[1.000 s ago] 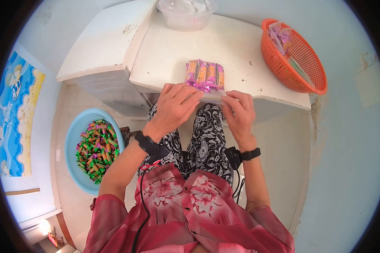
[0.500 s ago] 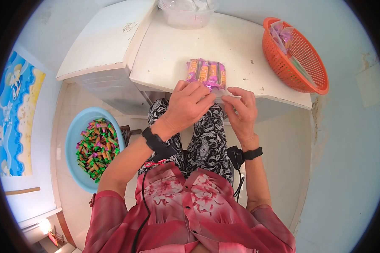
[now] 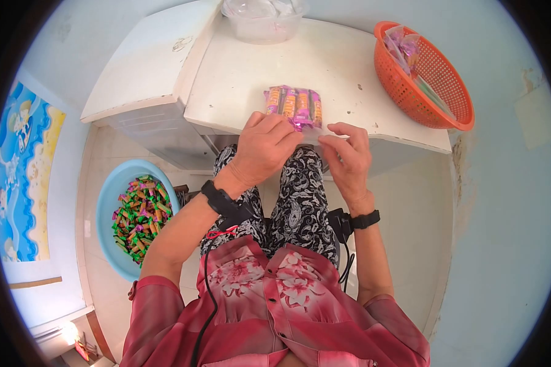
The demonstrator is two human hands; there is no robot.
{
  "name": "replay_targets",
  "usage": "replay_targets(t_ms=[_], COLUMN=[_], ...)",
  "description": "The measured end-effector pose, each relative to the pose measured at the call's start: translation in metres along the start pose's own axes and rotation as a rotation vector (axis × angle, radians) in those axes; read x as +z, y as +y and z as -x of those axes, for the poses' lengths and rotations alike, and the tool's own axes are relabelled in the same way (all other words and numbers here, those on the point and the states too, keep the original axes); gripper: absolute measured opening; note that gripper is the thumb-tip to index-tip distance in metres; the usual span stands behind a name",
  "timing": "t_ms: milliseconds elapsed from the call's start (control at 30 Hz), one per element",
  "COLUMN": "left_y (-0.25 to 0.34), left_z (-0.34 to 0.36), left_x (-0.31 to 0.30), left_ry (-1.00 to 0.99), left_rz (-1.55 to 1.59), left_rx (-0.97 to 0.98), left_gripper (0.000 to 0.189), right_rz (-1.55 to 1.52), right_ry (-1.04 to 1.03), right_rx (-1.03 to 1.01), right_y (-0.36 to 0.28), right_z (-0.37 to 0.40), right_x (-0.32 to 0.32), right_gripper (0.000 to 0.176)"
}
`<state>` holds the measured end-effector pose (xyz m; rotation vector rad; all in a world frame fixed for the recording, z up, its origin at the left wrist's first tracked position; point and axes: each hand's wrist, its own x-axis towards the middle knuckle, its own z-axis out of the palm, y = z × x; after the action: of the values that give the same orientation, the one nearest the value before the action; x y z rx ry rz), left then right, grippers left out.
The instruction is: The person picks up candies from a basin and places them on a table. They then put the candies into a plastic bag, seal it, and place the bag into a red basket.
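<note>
A clear plastic bag [image 3: 295, 107] with several wrapped snack sticks in purple and orange lies at the front edge of the white table. My left hand [image 3: 264, 147] is closed on the near left part of the bag, its fingers curled over the edge. At the bag's near right corner is my right hand [image 3: 350, 156], thumb and fingers bent together on the thin clear plastic. The exact grip of the right fingertips is hard to make out.
An orange perforated basket [image 3: 393, 78] holding filled bags stands at the table's right. At the back sits a clear plastic tub [image 3: 263, 29]. A blue basin [image 3: 108, 227] of green- and purple-wrapped sticks is on the floor at left. The white table [image 3: 239, 73] has a raised left section.
The view has shifted slightly. Both hands stay at the near edge of the bag, with only small finger movement.
</note>
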<state>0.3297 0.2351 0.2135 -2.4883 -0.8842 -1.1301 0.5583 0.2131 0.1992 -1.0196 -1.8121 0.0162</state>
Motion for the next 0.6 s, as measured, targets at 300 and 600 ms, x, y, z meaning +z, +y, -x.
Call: replay_targets(t_ms=[300, 600], left_y=[-0.017, -0.035], left_z=[0.023, 0.034], left_x=[-0.017, -0.031], left_ry=[-0.015, -0.046], left_rz=[-0.027, -0.033], left_rx=[-0.011, -0.003], left_gripper=[0.022, 0.017], right_rz=[0.024, 0.052], right_ry=[0.001, -0.018], right_rx=[-0.015, -0.018], right_y=[0.007, 0.008], right_z=[0.0, -0.002], right_x=[-0.003, -0.004], right_gripper=[0.026, 0.024])
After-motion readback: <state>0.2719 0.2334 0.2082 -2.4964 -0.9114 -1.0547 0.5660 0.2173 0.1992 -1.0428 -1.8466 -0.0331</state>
